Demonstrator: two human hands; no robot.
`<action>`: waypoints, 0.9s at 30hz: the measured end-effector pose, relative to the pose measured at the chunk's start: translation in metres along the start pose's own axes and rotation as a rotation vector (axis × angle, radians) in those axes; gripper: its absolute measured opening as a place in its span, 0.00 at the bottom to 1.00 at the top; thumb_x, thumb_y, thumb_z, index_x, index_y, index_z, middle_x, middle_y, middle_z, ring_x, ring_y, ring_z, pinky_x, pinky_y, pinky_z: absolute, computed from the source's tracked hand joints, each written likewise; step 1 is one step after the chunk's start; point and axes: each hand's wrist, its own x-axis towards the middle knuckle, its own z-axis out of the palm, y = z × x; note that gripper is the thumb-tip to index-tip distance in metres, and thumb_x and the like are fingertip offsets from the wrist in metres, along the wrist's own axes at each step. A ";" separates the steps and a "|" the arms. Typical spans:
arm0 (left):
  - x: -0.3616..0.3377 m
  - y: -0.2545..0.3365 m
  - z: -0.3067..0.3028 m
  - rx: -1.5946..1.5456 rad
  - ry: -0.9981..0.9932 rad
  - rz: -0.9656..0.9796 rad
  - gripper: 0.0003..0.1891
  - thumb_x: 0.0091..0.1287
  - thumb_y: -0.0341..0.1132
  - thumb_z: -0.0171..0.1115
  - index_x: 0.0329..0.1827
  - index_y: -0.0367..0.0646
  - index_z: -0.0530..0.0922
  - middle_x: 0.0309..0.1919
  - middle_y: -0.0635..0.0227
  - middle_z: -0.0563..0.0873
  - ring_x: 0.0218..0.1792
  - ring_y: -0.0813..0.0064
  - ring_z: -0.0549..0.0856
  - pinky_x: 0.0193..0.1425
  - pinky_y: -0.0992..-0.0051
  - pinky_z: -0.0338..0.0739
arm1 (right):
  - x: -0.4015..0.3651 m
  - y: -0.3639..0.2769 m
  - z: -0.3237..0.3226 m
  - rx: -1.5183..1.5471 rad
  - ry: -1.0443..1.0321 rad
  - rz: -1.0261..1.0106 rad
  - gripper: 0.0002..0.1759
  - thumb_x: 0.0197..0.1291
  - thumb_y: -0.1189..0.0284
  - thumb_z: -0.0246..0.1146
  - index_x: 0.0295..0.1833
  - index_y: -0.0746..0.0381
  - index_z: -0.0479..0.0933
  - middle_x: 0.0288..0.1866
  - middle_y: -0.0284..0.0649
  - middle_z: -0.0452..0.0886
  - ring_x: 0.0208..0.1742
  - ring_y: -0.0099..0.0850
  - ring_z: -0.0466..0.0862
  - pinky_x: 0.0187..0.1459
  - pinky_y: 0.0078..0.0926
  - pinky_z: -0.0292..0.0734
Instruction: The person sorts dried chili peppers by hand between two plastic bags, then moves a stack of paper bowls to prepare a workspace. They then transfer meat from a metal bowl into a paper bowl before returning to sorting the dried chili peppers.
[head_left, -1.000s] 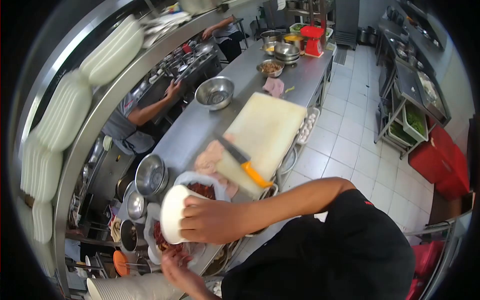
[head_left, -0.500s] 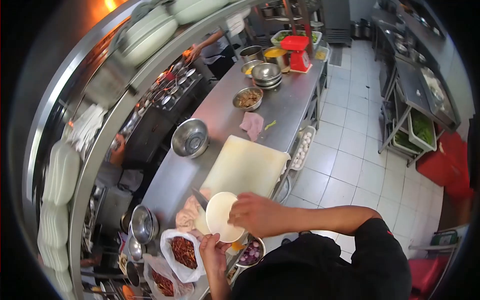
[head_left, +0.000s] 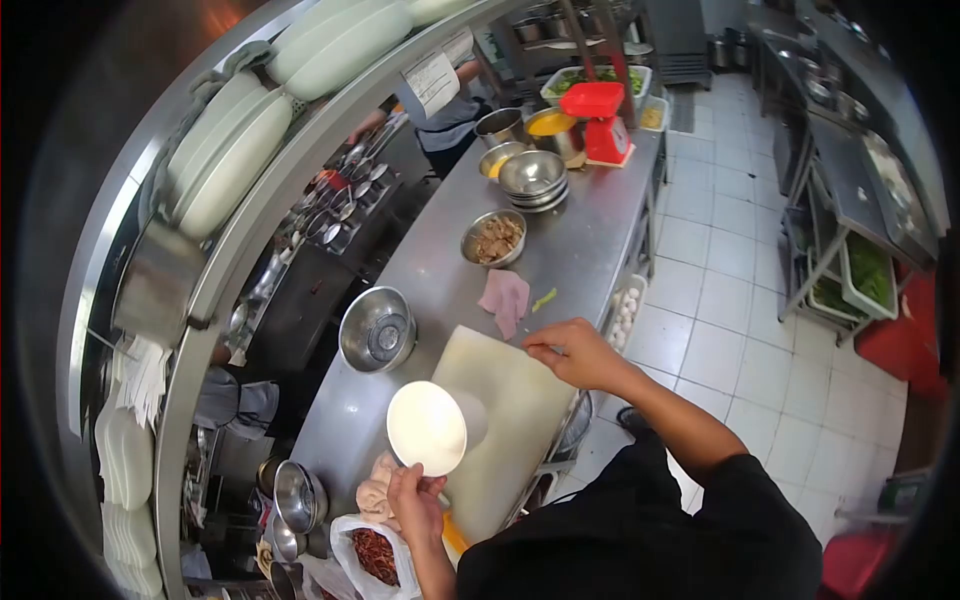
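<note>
My left hand (head_left: 418,497) is closed on the rim of a white bowl (head_left: 427,428), held tilted over the near left corner of the cutting board (head_left: 505,400). The bowl's pale inside faces up. My right hand (head_left: 575,352) is above the board's far right edge, fingers pinched together; whatever they hold, if anything, is too small to make out. Pale raw meat (head_left: 375,490) lies left of my left hand. Beyond the board are a pink cloth (head_left: 505,300) and a green scrap (head_left: 543,299).
A steel bowl (head_left: 378,330) stands left of the board. Farther along are a bowl of brown food (head_left: 494,240), stacked bowls (head_left: 532,175) and a red scale (head_left: 604,125). A bag of dried chillies (head_left: 375,556) is near left. Co-workers stand beyond the plate shelf (head_left: 235,215).
The bowl has moved up over the board with my left hand. My right hand has left the bowl and moved away to the upper right. The camera view has shifted.
</note>
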 end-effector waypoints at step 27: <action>0.134 -0.020 0.185 -0.137 0.203 -0.021 0.09 0.68 0.29 0.61 0.47 0.33 0.76 0.44 0.59 0.82 0.42 0.64 0.85 0.48 0.69 0.85 | 0.234 0.097 -0.198 0.444 0.295 -0.001 0.13 0.68 0.72 0.65 0.52 0.70 0.83 0.41 0.35 0.88 0.43 0.19 0.84 0.46 0.18 0.77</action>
